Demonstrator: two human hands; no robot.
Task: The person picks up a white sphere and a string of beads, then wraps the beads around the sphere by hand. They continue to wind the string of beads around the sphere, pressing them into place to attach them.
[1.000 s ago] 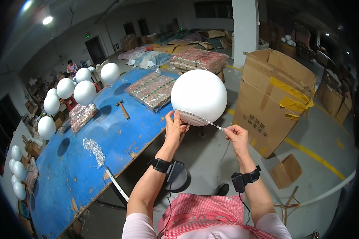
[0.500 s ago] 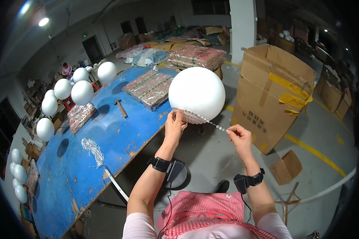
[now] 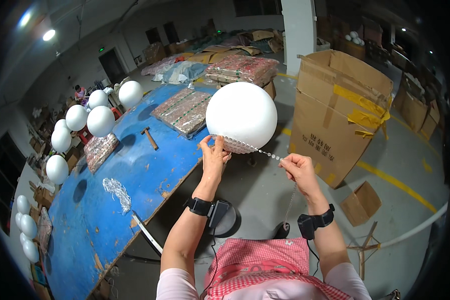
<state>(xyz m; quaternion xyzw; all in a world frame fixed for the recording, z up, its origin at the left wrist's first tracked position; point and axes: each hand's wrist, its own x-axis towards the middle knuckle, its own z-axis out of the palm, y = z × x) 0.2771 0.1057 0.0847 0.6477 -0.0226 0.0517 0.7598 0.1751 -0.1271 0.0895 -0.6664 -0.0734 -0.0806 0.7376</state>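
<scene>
A large smooth white ball (image 3: pixel 241 112) is in front of me, beyond the table's near edge. Rows of a strand of small clear, shiny discs (image 3: pixel 238 146) wrap its underside. My left hand (image 3: pixel 214 159) is at the ball's lower left, its fingers pressed against the ball and the wound rows; the fingertips underneath are hidden. To the right, my right hand (image 3: pixel 300 171) pinches the strand between thumb and fingers. A short taut stretch runs from the ball to this pinch, and the loose end hangs down toward the floor.
A blue table (image 3: pixel 150 172) at left bears a hammer (image 3: pixel 149 138), a silvery strand heap (image 3: pixel 117 194) and wrapped packs (image 3: pixel 181 111). Several white balls (image 3: pixel 100 121) stand along its far side. A tall carton (image 3: pixel 337 117) is at right, a small box (image 3: pixel 361 203) on the floor.
My right hand has shifted slightly left and down, still pinching the strand. The left hand keeps its place at the ball. The whole view has shifted slightly.
</scene>
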